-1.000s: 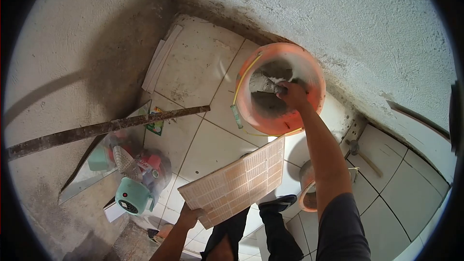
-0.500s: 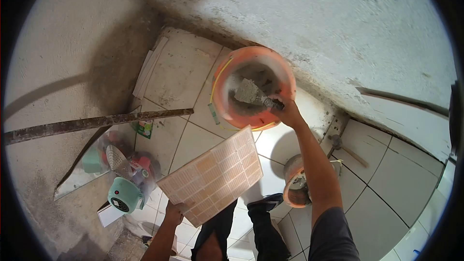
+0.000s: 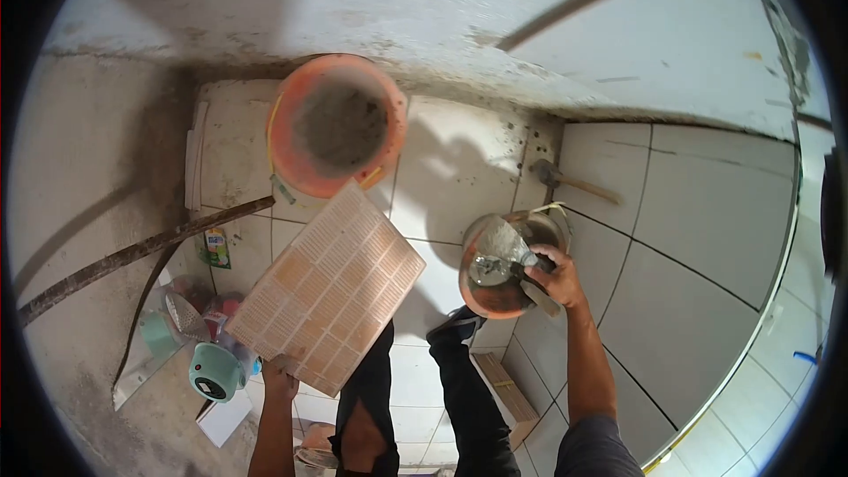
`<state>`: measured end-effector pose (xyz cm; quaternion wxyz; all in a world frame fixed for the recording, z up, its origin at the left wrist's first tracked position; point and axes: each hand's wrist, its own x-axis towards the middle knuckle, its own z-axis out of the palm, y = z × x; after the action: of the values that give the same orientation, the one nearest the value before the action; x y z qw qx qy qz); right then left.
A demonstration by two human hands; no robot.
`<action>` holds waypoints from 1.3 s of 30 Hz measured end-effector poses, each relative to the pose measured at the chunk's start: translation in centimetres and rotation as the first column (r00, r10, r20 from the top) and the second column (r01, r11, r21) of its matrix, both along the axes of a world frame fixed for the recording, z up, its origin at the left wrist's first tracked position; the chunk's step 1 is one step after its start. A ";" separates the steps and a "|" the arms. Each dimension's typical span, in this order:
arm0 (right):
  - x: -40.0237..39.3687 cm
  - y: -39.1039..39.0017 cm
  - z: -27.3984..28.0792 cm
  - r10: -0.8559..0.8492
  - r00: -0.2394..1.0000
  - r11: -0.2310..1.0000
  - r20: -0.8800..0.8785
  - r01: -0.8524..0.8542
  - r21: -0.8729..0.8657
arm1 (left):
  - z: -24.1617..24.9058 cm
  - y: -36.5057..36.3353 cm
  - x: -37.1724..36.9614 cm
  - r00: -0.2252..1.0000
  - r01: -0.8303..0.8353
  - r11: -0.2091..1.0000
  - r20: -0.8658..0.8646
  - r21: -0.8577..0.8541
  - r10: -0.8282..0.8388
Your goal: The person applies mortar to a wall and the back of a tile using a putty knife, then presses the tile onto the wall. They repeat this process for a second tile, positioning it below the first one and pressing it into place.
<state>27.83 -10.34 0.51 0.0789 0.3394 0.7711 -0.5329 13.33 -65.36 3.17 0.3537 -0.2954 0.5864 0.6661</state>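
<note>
My left hand (image 3: 281, 378) grips the lower-left edge of a ceramic tile (image 3: 331, 291), its ribbed, brownish back facing up. In my right hand (image 3: 558, 279) is a trowel (image 3: 502, 243), my fingers closed round its handle. The trowel's blade is over the mouth of a small orange bucket (image 3: 496, 305), which holds greyish contents that look wet. Another handle (image 3: 541, 298) pokes out beneath my right hand; what it belongs to is hidden. Beyond the tile stands a larger orange bucket (image 3: 287, 146) with grey powdery material inside.
A hammer (image 3: 579, 184) lies on the floor tiles (image 3: 698, 291) at the right. A long dirty bar (image 3: 146, 252) reaches in from the left. Near it are a green packet (image 3: 216, 248) and a turquoise device (image 3: 216, 371). Rough walls (image 3: 424, 9) enclose the corner.
My right hand has moved with the trowel from the large bucket to the small one. The grey lump on the blade no longer shows. The view has swung right; the tile has tilted.
</note>
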 end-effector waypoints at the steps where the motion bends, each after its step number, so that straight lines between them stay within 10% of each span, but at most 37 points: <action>1: 2.5 0.3 -0.1 -0.018 1.000 1.000 0.003 0.018 0.004 | 1.1 2.1 -0.3 0.998 -0.056 0.997 -0.025 -0.051 0.055; 13: 10.9 0.1 -9.9 0.125 0.884 0.931 0.451 -0.261 0.253 | 2.8 6.9 1.0 0.998 0.057 0.997 -0.007 -0.058 -0.058; 17: 10.8 1.8 -11.7 0.400 0.793 0.898 0.460 -0.440 -0.022 | 3.2 7.1 1.2 0.997 0.001 1.000 0.075 0.026 -0.003; 18: 9.5 2.1 -9.6 0.100 0.793 0.963 0.602 0.076 -0.260 | 3.1 7.0 1.3 0.997 0.000 1.000 0.076 0.028 -0.002; 19: 8.8 2.3 -8.2 -0.124 0.618 0.728 0.777 0.589 -0.352 | 2.9 6.8 1.5 0.998 0.029 1.000 0.052 0.002 -0.029; 23: 11.1 2.8 -6.8 -0.018 0.640 0.650 0.769 0.591 -0.477 | 2.2 5.6 2.0 0.999 0.044 0.998 -0.004 -0.035 -0.044; 31: -0.5 -0.6 3.3 -0.255 0.927 0.803 0.275 0.362 -0.474 | 3.4 5.4 0.6 0.996 -0.028 1.000 0.080 0.008 0.027; 33: -7.2 -2.9 2.2 -0.032 0.994 0.996 -0.107 0.022 -0.087 | 2.6 4.3 0.5 0.997 -0.003 1.000 0.072 0.012 0.002; 39: -28.2 -9.5 -5.6 0.291 0.951 0.940 0.105 -0.305 0.153 | 1.5 3.7 -1.0 0.997 0.056 0.992 0.050 0.110 -0.061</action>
<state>-0.35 -19.84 -5.10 0.1608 0.2454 0.8518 -0.4341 12.34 -61.70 4.69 0.4041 -0.2760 0.5482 0.6782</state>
